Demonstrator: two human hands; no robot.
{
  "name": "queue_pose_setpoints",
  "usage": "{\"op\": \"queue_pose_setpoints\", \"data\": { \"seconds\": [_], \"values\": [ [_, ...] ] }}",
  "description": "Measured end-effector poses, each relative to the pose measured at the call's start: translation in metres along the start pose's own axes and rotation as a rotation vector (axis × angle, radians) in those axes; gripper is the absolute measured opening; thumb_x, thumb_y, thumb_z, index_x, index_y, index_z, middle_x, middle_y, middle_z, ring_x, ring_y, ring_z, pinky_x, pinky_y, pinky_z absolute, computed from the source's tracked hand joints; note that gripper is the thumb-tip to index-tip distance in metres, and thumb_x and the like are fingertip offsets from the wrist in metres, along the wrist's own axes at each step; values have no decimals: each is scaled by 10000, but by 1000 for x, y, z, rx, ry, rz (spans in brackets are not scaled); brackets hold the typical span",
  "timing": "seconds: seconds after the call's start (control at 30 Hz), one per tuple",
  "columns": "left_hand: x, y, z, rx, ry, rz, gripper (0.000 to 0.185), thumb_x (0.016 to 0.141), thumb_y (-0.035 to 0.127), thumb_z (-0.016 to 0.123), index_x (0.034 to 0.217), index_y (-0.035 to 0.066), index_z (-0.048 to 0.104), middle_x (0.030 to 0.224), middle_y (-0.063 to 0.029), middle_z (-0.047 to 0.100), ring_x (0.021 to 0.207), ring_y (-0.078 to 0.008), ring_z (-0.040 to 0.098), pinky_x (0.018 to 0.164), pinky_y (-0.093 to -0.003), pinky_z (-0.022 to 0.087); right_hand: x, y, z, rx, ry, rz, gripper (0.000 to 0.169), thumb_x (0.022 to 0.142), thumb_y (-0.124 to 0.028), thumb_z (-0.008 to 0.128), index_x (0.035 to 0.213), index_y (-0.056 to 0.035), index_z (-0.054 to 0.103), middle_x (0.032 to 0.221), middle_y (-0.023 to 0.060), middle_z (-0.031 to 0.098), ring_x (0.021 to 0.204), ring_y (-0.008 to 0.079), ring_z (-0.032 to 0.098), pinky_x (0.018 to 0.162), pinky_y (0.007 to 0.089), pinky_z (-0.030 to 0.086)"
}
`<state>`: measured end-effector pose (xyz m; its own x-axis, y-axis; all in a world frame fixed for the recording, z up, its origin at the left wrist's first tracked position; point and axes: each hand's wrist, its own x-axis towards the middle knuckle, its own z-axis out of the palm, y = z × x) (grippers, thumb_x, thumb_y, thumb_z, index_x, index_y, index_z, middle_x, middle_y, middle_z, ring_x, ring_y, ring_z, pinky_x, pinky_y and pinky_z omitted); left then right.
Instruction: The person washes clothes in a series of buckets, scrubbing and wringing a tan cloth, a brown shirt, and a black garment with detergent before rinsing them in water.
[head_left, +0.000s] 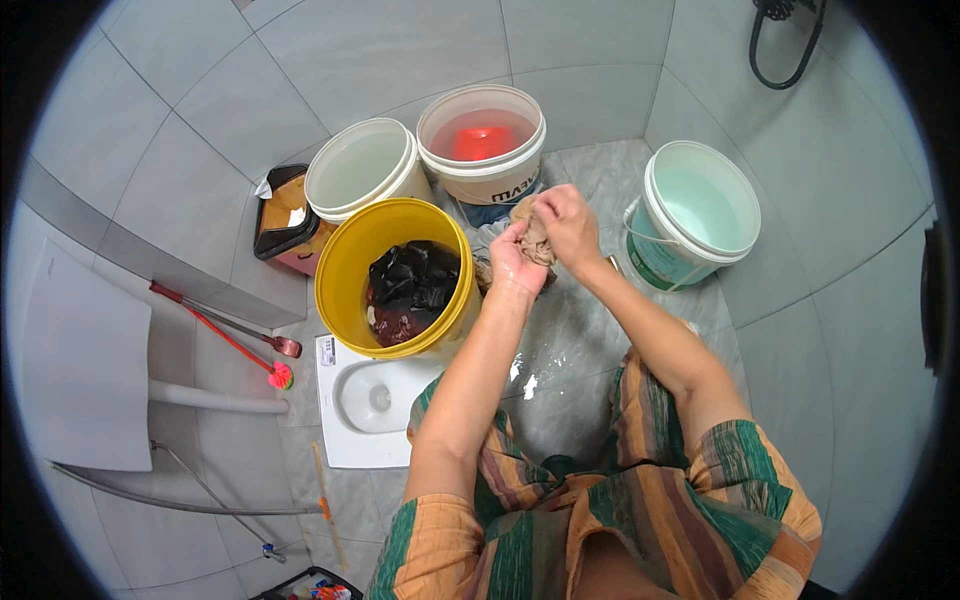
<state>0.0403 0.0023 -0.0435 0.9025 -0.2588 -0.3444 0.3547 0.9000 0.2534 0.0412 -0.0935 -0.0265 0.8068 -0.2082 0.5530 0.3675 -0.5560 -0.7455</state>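
A bunched beige cloth (535, 238) is held between both hands, above the tiled floor. My left hand (516, 259) lies palm up under it, with the thumb against the fabric. From the right, my right hand (568, 223) grips the cloth's upper part with bent fingers. Left of the hands stands a yellow bucket (324, 289) with dark, wet fabric (414, 279) in liquid. Behind the hands, a white bucket (487, 166) holds water and a red object (484, 142). More fabric lies on the floor behind and below my left hand, partly hidden.
Another white bucket (412, 176) of liquid stands at the back left, beside a waste bin (279, 244). A green and white bucket (660, 262) of water is at the right. The squat toilet (360, 450) lies left of my knees, with two long-handled brushes (225, 324) beyond it.
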Motion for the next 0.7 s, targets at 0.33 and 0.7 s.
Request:
{"op": "queue_pose_setpoints", "data": {
  "seconds": [0.33, 0.7],
  "values": [
    [10, 5, -18, 9, -240, -54, 283, 905, 190, 350, 1020, 29, 552, 1063, -164, 578, 1035, -275, 546, 925, -426, 424, -22, -13, -4, 14, -81, -376, 120, 726, -156, 621, 802, -67, 645, 935, 63, 646, 857, 252, 593, 758, 337, 453],
    [3, -3, -5, 12, -117, -150, 308, 881, 142, 345, 1075, -18, 522, 1055, -158, 584, 982, -270, 571, 883, -391, 456, 1, 15, -21, 15, -153, -5, 174, 728, -235, 591, 724, -78, 666, 837, 79, 649, 834, 280, 578, 723, 366, 454]
  ]
}}
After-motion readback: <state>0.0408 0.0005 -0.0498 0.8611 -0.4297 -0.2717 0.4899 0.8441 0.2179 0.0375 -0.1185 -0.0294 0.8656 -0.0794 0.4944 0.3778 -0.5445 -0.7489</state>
